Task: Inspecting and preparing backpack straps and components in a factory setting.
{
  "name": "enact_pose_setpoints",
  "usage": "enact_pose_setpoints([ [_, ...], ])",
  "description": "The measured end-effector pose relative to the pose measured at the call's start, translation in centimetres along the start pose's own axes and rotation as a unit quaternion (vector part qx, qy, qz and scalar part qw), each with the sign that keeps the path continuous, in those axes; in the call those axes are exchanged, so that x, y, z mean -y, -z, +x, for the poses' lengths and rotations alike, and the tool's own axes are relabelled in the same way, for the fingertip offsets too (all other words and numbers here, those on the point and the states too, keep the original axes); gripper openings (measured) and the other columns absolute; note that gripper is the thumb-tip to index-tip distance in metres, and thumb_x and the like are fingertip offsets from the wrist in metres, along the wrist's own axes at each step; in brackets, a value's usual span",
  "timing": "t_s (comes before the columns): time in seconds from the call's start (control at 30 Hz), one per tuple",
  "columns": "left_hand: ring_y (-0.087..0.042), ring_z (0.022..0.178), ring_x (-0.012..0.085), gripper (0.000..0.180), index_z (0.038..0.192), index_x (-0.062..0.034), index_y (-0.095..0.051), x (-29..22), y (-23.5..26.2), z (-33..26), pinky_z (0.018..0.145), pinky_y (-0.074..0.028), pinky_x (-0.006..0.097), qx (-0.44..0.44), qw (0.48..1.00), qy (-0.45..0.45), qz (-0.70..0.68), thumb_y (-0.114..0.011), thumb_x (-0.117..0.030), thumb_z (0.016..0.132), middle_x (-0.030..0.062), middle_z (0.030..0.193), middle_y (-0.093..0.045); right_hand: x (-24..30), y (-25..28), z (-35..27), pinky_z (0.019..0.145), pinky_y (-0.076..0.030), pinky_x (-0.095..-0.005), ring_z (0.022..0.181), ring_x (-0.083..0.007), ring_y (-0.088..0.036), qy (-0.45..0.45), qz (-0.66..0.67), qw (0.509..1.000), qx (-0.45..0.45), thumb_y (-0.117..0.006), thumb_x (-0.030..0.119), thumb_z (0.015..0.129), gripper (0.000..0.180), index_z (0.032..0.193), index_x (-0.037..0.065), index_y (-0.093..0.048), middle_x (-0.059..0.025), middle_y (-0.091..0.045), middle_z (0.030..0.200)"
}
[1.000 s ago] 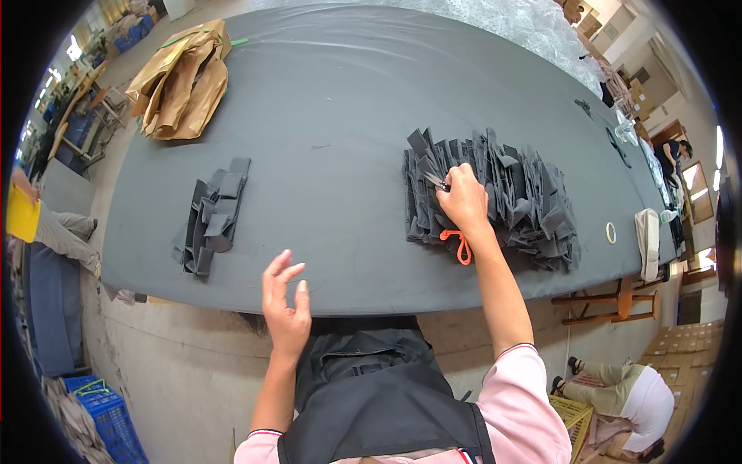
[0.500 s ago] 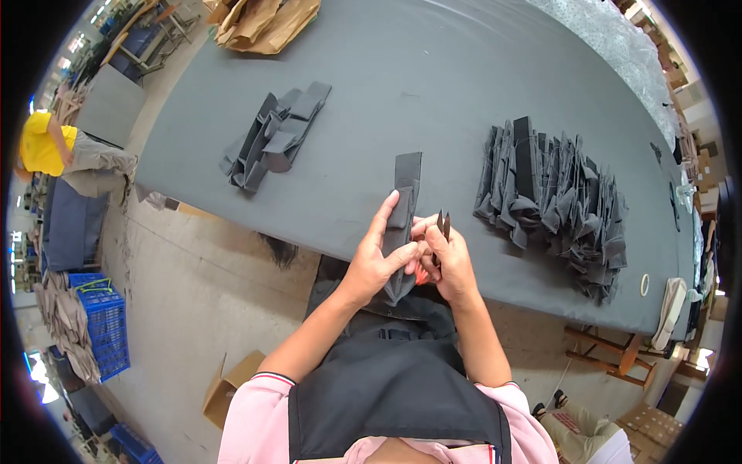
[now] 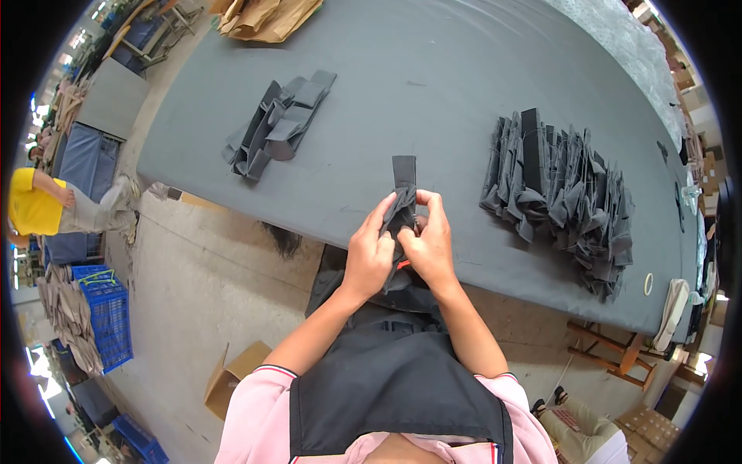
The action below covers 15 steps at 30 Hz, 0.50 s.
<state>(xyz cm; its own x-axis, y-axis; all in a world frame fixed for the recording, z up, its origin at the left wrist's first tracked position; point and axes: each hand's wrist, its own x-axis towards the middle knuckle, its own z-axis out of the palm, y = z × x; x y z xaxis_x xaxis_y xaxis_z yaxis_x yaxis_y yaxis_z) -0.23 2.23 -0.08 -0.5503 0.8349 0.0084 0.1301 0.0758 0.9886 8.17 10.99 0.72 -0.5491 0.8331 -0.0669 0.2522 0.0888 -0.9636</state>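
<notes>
A dark grey sewn fabric strip [image 3: 404, 172] is held upright at the near edge of the table, its flat end pointing away from me. My left hand [image 3: 368, 261] grips its left side, fingers closed on the cloth. From the other side my right hand [image 3: 431, 249] pinches the folded cloth, with thumb and fingertips pressed into its middle. A bit of red [image 3: 403, 264] shows under the right hand, apparently the handle of the thread snips; their blades are hidden.
The grey-covered table [image 3: 371, 116] bears a small stack of dark fabric pieces [image 3: 280, 124] at left and a larger heap [image 3: 560, 193] at right. Brown paper [image 3: 267, 19] lies at the far left. A tape ring [image 3: 648, 284] sits near the right edge. A person in yellow [image 3: 37, 203] stands at left.
My right hand has turned and come onto the cloth, and the dark snips' blades no longer show. The strip is now folded between both hands. The person in yellow has shifted.
</notes>
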Motion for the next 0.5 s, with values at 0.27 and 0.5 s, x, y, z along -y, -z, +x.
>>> enact_pose_setpoints([
  [0.27, -0.061, 0.077, 0.0162, 0.023, 0.111, 0.001, -0.057, 0.4, 1.0, 0.9, 0.066, -0.05, 0.029, -0.055, 0.998, 0.009, -0.002, -0.052, -0.007, 0.09, 0.0093, 0.102, -0.059, -0.2, 0.0, 0.4, 0.049, -0.039, -0.0247, 0.052, -0.0068, -0.044, 0.13, -0.111, 0.983, -0.065, -0.049, -0.01, 0.066, 0.039, 0.101, 0.0, -0.061, -0.0041, -0.059, 0.076],
  [0.5, -0.049, 0.068, 0.0041, 0.028, 0.087, -0.0017, -0.061, -0.2, 2.0, -0.8, 0.062, -0.041, 0.02, 0.024, 0.939, 0.159, -0.305, -0.055, -0.028, 0.094, -0.0029, 0.074, -0.057, -1.6, 3.3, 1.1, 0.044, -0.029, -0.0198, 0.05, -0.004, -0.04, -0.208, 0.224, 0.923, 0.233, -0.048, -0.006, 0.067, 0.021, 0.085, -0.001, -0.058, 0.0043, -0.048, 0.06],
])
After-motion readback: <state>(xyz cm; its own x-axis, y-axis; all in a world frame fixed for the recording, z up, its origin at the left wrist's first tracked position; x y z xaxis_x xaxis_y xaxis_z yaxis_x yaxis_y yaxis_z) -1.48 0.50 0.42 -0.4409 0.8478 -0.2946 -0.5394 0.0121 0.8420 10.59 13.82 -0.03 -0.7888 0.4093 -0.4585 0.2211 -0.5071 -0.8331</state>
